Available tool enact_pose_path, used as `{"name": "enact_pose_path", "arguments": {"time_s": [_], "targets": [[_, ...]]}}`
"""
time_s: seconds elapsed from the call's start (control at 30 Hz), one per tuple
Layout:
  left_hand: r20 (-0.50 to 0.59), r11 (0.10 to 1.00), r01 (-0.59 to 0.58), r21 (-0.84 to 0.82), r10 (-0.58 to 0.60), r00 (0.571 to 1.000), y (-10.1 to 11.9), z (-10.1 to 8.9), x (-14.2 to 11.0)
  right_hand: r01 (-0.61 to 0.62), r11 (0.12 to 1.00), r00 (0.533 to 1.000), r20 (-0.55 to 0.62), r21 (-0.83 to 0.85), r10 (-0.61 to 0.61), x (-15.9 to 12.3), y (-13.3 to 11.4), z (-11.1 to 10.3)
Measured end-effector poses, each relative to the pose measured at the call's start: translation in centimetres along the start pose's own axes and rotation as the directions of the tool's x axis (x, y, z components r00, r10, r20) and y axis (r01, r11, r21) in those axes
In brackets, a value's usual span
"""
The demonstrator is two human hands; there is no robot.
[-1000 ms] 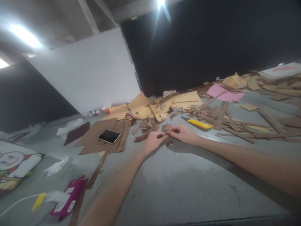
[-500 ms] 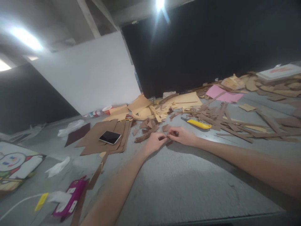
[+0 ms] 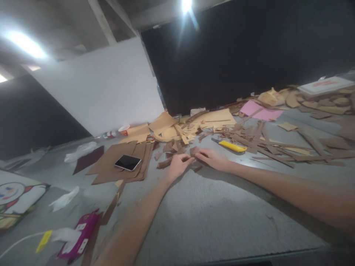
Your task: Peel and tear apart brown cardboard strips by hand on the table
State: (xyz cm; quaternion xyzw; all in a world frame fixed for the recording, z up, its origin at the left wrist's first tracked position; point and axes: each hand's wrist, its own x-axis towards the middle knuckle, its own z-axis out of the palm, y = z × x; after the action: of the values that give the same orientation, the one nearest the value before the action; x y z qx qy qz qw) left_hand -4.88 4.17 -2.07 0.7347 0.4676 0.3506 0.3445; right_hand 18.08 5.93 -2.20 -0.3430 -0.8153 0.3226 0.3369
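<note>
Near the middle of the table, my left hand [image 3: 179, 164] is closed, thumb and forefinger pinched together. My right hand [image 3: 213, 160] meets it from the right, fingers pressed together and their tips close to the left fingertips. Whatever lies between the fingertips is too small to make out. Just behind them lies a small brown scrap [image 3: 193, 150]. Another brown scrap [image 3: 198, 169] rests on the table below the right fingers. Beyond my right hand is a yellow utility knife [image 3: 232, 146] with its dark blade end pointing left.
A phone [image 3: 128, 162] lies on stacked brown sheets [image 3: 104, 170] at left. Brown strips [image 3: 273, 153], yellowish sheets [image 3: 163, 122] and a pink sheet [image 3: 256, 110] cover the back and right. A purple tissue pack [image 3: 88, 229] and a white cable [image 3: 19, 241] are front left.
My right fingers have straightened somewhat, and the two hands' fingertips have shifted slightly. More of the small scrap below them shows. The whole view has moved a little.
</note>
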Motion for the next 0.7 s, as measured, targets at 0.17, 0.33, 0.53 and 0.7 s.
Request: {"name": "enact_pose_path", "arguments": {"time_s": [0.17, 0.33, 0.53, 0.7], "targets": [[-0.020, 0.999, 0.019, -0.032, -0.020, 1.000, -0.16, -0.06, 0.11, 0.070, 0.997, 0.998, 0.006, -0.009, -0.070, -0.06, 0.36, 0.30], [-0.031, 0.999, 0.019, -0.035, -0.020, 0.999, -0.15, 0.00, 0.11, 0.072, 0.997, 0.997, -0.014, 0.000, -0.072, -0.08, 0.43, 0.03], [-0.061, 0.999, 0.004, -0.036, -0.006, 0.998, -0.24, -0.07, 0.11, 0.052, 0.999, 0.994, -0.092, -0.010, -0.053, -0.10, 0.42, 0.08], [-0.060, 1.000, -0.001, -0.017, 0.000, 0.998, -0.06, -0.07, -0.05, 0.097, 0.994, 0.981, -0.172, 0.045, -0.088, -0.42, 0.24, 0.01]]}}
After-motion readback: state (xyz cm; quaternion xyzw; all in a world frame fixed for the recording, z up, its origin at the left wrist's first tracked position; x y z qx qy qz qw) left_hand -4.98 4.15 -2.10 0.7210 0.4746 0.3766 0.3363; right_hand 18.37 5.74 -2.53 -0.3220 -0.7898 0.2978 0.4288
